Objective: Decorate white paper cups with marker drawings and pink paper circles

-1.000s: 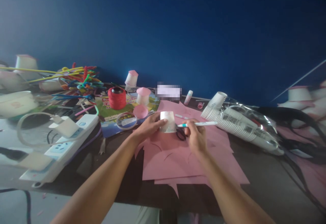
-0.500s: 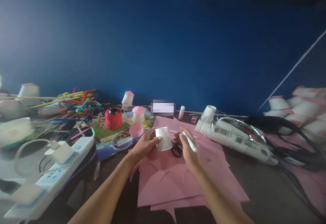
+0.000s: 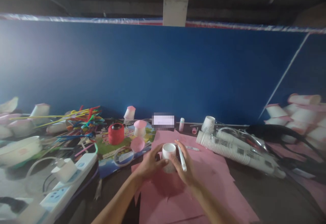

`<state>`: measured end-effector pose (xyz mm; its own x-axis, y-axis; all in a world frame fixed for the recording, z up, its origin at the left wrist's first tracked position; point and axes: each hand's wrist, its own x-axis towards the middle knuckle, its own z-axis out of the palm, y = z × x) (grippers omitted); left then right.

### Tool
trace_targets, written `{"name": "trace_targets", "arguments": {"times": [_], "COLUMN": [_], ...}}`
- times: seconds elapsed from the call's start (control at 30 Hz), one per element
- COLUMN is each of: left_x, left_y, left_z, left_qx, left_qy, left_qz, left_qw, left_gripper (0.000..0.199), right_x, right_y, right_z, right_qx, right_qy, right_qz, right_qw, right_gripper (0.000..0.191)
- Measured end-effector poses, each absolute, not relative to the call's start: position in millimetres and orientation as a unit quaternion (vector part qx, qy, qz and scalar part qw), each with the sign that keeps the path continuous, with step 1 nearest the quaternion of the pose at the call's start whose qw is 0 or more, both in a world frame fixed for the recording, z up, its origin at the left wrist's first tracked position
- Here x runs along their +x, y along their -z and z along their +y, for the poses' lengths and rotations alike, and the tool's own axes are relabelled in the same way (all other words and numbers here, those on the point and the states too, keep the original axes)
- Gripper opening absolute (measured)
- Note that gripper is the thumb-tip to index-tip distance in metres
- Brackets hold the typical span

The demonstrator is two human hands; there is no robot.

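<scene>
A white paper cup (image 3: pixel 169 149) is between my two hands, its open rim facing up, over pink paper sheets (image 3: pixel 214 183). My left hand (image 3: pixel 152 162) wraps round the cup's left side, the thumb across its front. My right hand (image 3: pixel 183 164) touches the cup's right side with its thumb and also holds a white marker (image 3: pixel 182 158), which points down toward me. Another white marker (image 3: pixel 192 148) lies on the paper behind my right hand. A pink paper disc (image 3: pixel 137 144) rests left of my hands, near a cup with a pink cone top (image 3: pixel 140 128).
On the left are a power strip (image 3: pixel 58 191), colourful pipe cleaners (image 3: pixel 86 120) and a red string spool (image 3: pixel 116 134). A glue stick (image 3: pixel 181 124) stands at the back. Stacked cups in plastic (image 3: pixel 229 149) lie right, with more pink-topped cups (image 3: pixel 303 115) beyond.
The cup has turned from rim down to rim up, and my right hand has come in to touch it, keeping the marker. The view has tilted upward.
</scene>
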<state>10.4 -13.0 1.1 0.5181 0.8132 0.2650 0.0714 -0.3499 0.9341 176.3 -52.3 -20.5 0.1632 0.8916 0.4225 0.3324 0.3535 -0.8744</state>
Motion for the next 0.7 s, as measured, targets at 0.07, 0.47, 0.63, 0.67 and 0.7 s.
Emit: {"name": "trace_targets", "arguments": {"times": [0.07, 0.47, 0.63, 0.67, 0.7], "left_x": [10.7, 0.6, 0.8, 0.2, -0.6], "left_y": [0.9, 1.2, -5.7, -5.4, -4.7], "left_z": [-14.6, 3.0, 0.7, 0.9, 1.2], "left_qx": [0.702, 0.316, 0.262, 0.268, 0.276], "left_qy": [-0.395, -0.58, -0.582, -0.582, -0.581], "left_qz": [0.317, 0.277, 0.3, 0.295, 0.291], "left_qw": [0.5, 0.698, 0.709, 0.709, 0.708], "left_gripper": [0.054, 0.039, 0.018, 0.016, 0.015], "right_x": [177.9, 180.4, 180.5, 180.8, 181.2], "right_y": [21.1, 31.1, 27.1, 25.8, 24.6], "right_z": [-50.8, -42.6, -45.9, -46.0, -45.9], "right_qx": [-0.518, -0.536, -0.537, -0.538, -0.54], "right_qy": [-0.225, -0.202, -0.206, -0.209, -0.211], "right_qz": [-0.597, -0.571, -0.578, -0.573, -0.568], "right_qw": [0.571, 0.589, 0.579, 0.582, 0.585], "right_gripper": [0.055, 0.054, 0.053, 0.053, 0.052]}}
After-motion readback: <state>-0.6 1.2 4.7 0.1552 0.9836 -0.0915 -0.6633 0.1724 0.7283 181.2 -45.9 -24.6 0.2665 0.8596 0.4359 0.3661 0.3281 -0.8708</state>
